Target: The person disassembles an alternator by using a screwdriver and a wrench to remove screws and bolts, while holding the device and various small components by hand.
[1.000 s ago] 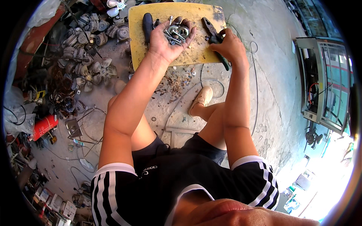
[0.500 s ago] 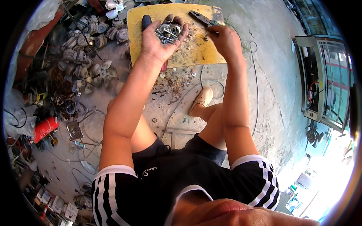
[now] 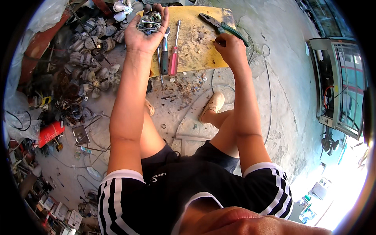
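Palm up and cupped, my left hand (image 3: pixel 141 41) carries a small heap of metal screws and washers (image 3: pixel 150 20) above the left edge of a worn yellow board (image 3: pixel 203 51). My right hand (image 3: pixel 233 50) is over the board's right edge, thumb and fingers pinched together. Whatever the pinch holds, if anything, is hidden. Pliers with green handles (image 3: pixel 223 27) lie just beyond that hand. Between my hands rest a pink-handled screwdriver (image 3: pixel 173 60), a ratchet wrench with a dark grip (image 3: pixel 165 56) and a thin metal rod (image 3: pixel 159 62).
Old motors (image 3: pixel 100 33) and fan blades (image 3: pixel 94 83) are heaped on the left. A red cylinder (image 3: pixel 51 134) lies lower down there. Debris and a thin cable (image 3: pixel 213 84) are on the concrete floor before my feet. A glass-sided metal cabinet (image 3: pixel 340 86) stands on the right.
My left hand has moved left with the screws and washers, uncovering the screwdriver, wrench and rod. My right hand has dropped slightly down and left, showing more of the pliers' green handles.
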The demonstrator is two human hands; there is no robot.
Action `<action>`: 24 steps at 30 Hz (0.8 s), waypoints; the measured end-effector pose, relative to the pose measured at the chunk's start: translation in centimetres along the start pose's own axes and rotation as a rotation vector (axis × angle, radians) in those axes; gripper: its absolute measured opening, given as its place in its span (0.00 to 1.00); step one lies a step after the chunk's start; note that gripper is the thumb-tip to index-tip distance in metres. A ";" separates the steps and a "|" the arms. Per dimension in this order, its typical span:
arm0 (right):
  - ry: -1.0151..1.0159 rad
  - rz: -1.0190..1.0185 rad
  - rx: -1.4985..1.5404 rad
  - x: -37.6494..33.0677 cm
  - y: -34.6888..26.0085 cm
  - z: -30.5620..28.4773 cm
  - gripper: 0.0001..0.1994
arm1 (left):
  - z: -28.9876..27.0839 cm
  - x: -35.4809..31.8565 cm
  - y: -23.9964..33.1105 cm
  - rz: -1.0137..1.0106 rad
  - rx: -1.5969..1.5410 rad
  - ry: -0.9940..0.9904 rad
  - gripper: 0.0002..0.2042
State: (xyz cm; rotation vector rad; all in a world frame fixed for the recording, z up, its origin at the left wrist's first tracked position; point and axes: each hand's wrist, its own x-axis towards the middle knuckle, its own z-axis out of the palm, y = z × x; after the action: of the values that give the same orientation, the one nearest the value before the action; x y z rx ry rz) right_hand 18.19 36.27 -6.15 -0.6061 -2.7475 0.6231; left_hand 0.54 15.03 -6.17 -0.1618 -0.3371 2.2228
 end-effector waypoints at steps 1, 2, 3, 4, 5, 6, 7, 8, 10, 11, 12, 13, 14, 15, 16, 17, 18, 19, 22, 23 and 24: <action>0.007 0.019 0.040 0.0 -0.3 -0.2 0.10 | 0.1 0.0 -0.4 -0.005 0.020 -0.030 0.19; 0.014 0.038 0.081 -0.1 -0.7 -0.4 0.11 | 0.4 0.1 -0.7 0.005 0.012 0.153 0.20; 0.021 0.077 0.200 0.0 -1.3 -0.8 0.10 | 0.2 0.1 -1.4 -0.005 0.024 0.145 0.21; 0.028 0.116 0.318 0.1 -2.1 -1.3 0.10 | -0.1 0.2 -2.1 -0.016 0.035 0.137 0.21; 0.036 0.155 0.437 0.3 -2.7 -1.6 0.10 | -0.4 0.3 -2.9 0.001 0.060 0.174 0.22; 0.074 0.111 0.579 0.6 -3.1 -1.6 0.10 | -0.7 0.3 -3.6 -0.013 0.068 0.186 0.21; 0.114 0.065 0.720 0.8 -3.6 -1.6 0.10 | -0.9 0.3 -4.4 -0.011 0.089 0.215 0.20; 0.153 0.017 0.860 1.1 -4.2 -1.6 0.11 | -1.1 0.3 -5.1 -0.009 0.110 0.244 0.20; 0.131 -0.039 0.913 0.9 -6.5 -2.1 0.09 | -2.2 0.2 -5.6 -0.061 0.169 0.221 0.19; 0.090 -0.063 0.935 0.7 -7.3 -2.4 0.10 | -2.7 0.2 -5.8 -0.082 0.199 0.214 0.19; 0.046 -0.090 0.959 0.5 -8.1 -2.7 0.10 | -3.0 0.3 -5.9 -0.098 0.229 0.206 0.18; 0.035 -0.123 0.882 0.5 -8.7 -2.6 0.11 | -2.6 0.1 -6.0 -0.097 0.292 0.263 0.17; 0.049 -0.124 0.837 0.2 -9.0 -2.6 0.11 | -2.6 0.0 -6.9 -0.021 0.352 0.314 0.17; 0.064 -0.137 0.798 0.0 -9.2 -2.8 0.11 | -2.6 -0.4 -7.1 -0.034 0.360 0.292 0.16; 0.089 -0.160 0.765 0.1 -9.5 -3.1 0.11 | -2.6 -0.6 -7.0 -0.045 0.379 0.261 0.15; 0.133 -0.117 0.742 0.1 -9.0 -3.2 0.11 | -2.2 -0.6 -7.7 -0.020 0.346 0.298 0.14; 0.170 -0.087 0.739 0.3 -8.4 -2.9 0.11 | -1.8 -0.5 -8.1 0.026 0.323 0.330 0.12; 0.180 -0.072 0.725 0.5 -7.9 -3.3 0.10 | -2.4 0.2 -7.8 0.017 0.209 0.320 0.12; 0.240 -0.029 0.858 0.2 -6.4 -3.7 0.08 | -2.9 1.1 -7.6 -0.008 -0.029 0.259 0.13; 0.239 -0.036 0.879 0.0 -6.4 -3.5 0.08 | -2.8 1.2 -7.6 0.040 -0.039 0.239 0.13; 0.229 -0.048 0.900 0.1 -6.8 -3.3 0.08 | -2.3 1.2 -7.1 0.096 -0.055 0.215 0.14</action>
State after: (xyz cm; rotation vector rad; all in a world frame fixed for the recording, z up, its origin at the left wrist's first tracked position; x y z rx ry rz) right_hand 16.92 31.88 -0.10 -0.3476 -1.9556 1.5167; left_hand 5.64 20.60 -6.23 -0.4506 -0.2768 2.2654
